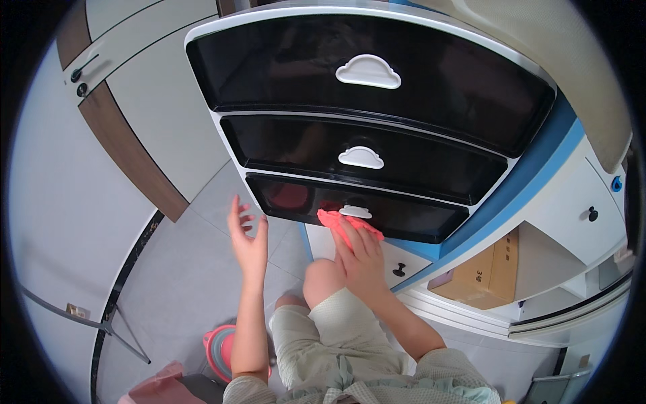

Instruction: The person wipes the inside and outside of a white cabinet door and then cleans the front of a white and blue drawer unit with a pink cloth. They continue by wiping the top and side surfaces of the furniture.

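Note:
A white drawer unit with three glossy black fronts stands before me. My right hand [360,259] presses a coral-pink cloth [334,220] against the bottom drawer [410,217], just under its white cloud-shaped handle [355,212]. Part of the cloth lies hidden beneath my fingers. Off to the left of the unit, my left hand [247,236] is raised in the air with its fingers apart, and nothing is in it. The middle drawer [289,145] and the top drawer [282,64] above are closed, each with a white cloud-shaped handle.
A pink and grey basin [217,350] sits on the tiled floor by my left forearm. At right, a cardboard box [481,273] lies in an open white cabinet compartment. A white door [155,87] is at the back left; a grey metal rack [101,326] stands along the left wall.

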### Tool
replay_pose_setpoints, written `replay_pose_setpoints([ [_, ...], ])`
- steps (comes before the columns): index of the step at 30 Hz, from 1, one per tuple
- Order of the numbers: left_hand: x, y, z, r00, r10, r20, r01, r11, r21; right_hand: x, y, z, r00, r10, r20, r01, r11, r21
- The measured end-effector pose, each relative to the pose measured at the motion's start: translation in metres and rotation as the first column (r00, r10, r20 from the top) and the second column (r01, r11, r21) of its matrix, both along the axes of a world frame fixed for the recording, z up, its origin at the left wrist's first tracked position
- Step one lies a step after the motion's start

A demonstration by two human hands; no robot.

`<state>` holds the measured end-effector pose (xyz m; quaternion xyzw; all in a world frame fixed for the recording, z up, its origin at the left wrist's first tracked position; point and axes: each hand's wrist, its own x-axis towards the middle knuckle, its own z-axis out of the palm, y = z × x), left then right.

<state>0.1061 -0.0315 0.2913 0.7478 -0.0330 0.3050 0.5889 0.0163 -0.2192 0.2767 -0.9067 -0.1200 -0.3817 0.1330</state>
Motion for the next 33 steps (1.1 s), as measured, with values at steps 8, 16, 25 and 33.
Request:
replay_pose_setpoints([
  [8, 0.003, -0.012, -0.017, 0.967, -0.194, -0.167, 0.171, 0.975, -0.145, 0.010, 0.015, -0.001, 0.999, -0.004, 0.033, 0.004, 1.000, -0.013],
  [16, 0.034, -0.032, -0.007, 0.951, -0.257, -0.169, 0.234, 0.961, -0.147, 0.024, 0.026, 0.021, 0.998, 0.034, -0.056, -0.029, 0.996, 0.087],
  [25, 0.064, -0.051, 0.002, 0.923, -0.348, -0.166, 0.308, 0.924, -0.225, 0.036, 0.015, 0.023, 0.999, -0.009, -0.048, 0.013, 0.996, 0.085],
  [33, 0.041, -0.050, 0.009, 0.965, -0.197, -0.175, 0.194, 0.980, -0.034, 0.038, 0.010, 0.030, 0.997, 0.025, -0.077, -0.024, 1.000, 0.006],
])
